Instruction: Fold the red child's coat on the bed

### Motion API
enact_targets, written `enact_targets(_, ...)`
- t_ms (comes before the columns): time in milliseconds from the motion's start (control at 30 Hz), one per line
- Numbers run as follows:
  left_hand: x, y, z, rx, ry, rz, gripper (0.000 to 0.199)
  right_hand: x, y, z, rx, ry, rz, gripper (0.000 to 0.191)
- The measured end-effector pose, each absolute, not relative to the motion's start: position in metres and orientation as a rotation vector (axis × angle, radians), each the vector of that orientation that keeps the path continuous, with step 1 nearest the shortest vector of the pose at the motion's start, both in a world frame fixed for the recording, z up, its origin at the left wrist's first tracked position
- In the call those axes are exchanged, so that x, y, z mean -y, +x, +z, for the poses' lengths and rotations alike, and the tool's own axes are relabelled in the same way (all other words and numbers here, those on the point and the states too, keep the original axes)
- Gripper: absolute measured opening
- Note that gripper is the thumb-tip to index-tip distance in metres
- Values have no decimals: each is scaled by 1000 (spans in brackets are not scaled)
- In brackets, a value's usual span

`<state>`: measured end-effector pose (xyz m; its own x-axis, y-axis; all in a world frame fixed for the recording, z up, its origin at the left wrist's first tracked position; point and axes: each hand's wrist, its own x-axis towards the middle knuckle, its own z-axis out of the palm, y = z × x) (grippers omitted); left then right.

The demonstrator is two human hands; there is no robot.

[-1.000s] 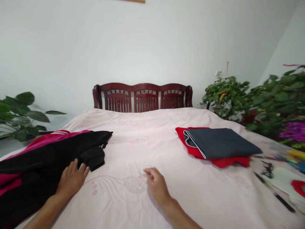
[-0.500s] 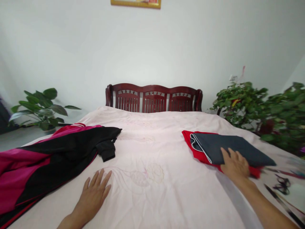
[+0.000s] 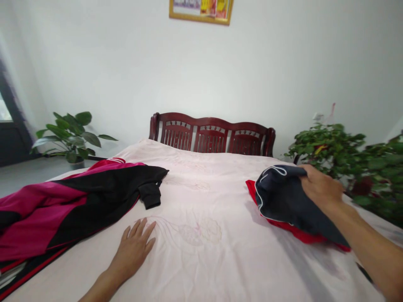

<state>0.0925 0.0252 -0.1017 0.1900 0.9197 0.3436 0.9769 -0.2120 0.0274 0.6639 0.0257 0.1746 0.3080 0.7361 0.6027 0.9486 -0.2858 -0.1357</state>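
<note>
My right hand (image 3: 323, 186) grips the upper edge of a folded dark grey garment with white piping (image 3: 286, 201), and the cloth hangs bunched from my fingers. Beneath it a red garment (image 3: 294, 231) shows along the lower edge. My left hand (image 3: 135, 247) lies flat on the pale pink bedspread (image 3: 217, 268), fingers spread, holding nothing. Just beyond that hand rests a black and magenta jacket (image 3: 103, 201), its black cuff (image 3: 150, 195) pointing towards the middle of the bed.
A dark red wooden bench back (image 3: 210, 136) stands behind the bed against the wall. Leafy plants grow at the left (image 3: 74, 134) and right (image 3: 330, 153). A gold-framed picture (image 3: 201, 16) hangs above.
My right hand, flat on the folded dark grey garment before, has grasped its edge and lifted it. My left hand stays on the bedspread. The view has shifted slightly.
</note>
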Motion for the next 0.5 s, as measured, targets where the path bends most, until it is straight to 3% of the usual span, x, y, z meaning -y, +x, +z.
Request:
enact_targets(133, -25, 93, -95, 1860, -2294, -453, 51, -24, 594, 239, 1573, -2077, -695, 44)
enact_targets(267, -24, 92, -91, 1863, -2348, -526, 49, -37, 563, 270, 1494, -1702, -165, 42)
enact_targets(400, -25, 85, -93, 1872, -2398, -691, 46, -61, 563, 260, 1333, -1525, 399, 47)
enact_targets(500, -27, 80, -93, 1887, -2428, -931, 45, -73, 567, 217, 1491, -1768, 249, 46)
